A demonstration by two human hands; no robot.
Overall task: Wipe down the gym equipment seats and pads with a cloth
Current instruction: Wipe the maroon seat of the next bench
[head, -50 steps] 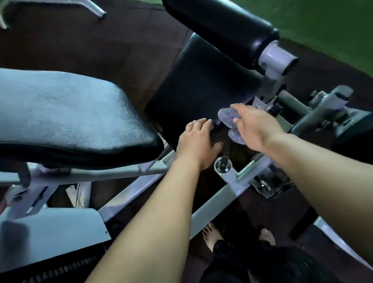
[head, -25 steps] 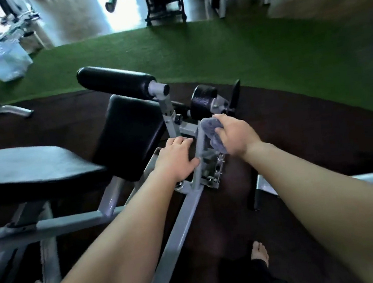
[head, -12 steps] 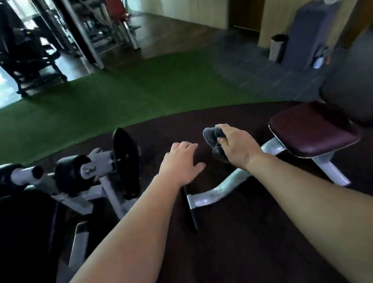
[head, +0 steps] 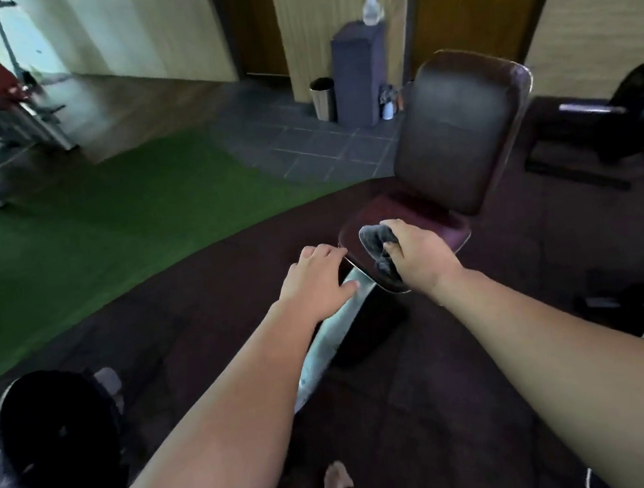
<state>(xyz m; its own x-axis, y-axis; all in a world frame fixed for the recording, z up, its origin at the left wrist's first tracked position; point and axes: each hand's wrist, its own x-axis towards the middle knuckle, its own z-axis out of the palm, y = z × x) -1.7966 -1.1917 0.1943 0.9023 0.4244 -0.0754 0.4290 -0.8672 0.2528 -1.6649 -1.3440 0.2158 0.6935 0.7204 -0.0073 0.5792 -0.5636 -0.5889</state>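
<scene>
My right hand [head: 421, 262] grips the cloth [head: 375, 239], fingers curled round a grey wad of it that bulges out past my thumb. It sits over the front of the seat [head: 408, 204], a maroon pad with the tall dark backrest [head: 456, 132] rising behind it. Whether the cloth already presses on the pad I cannot tell. My left hand [head: 316, 280] holds nothing: fingers loose and spread, fingertips at the seat's front corner, above the grey rail [head: 330, 335] that runs back towards me.

The cloth looks soft, limp and light, so I judge it best kept bunched in the palm, with a flat face turned down to wipe. The pads look like smooth vinyl over foam: likely a little slick, giving slightly under pressure, not fragile. The bench seems heavy and steady on its frame, but bracing my free hand on the seat edge or the rail would help me push firmly.
</scene>
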